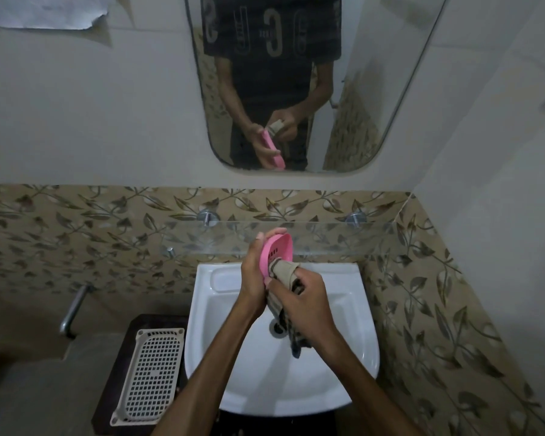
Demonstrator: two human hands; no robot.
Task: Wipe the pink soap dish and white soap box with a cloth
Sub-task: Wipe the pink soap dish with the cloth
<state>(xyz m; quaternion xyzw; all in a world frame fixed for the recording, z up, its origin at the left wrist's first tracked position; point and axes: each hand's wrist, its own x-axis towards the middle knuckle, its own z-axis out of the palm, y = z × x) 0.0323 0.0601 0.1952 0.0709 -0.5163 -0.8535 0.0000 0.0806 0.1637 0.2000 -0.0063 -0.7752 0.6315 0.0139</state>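
Above the sink (353, 325), the pink soap dish (277, 251) is being gripped tilted by the left hand (252, 278) while the cloth (285, 270), pinched in the right hand (306, 305), is best being worked firmly along its slotted inside.

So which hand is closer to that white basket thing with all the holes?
The left hand. It holds the pink soap dish over the sink, on the side where the white basket lies. The right hand, gripping the cloth, is farther over.
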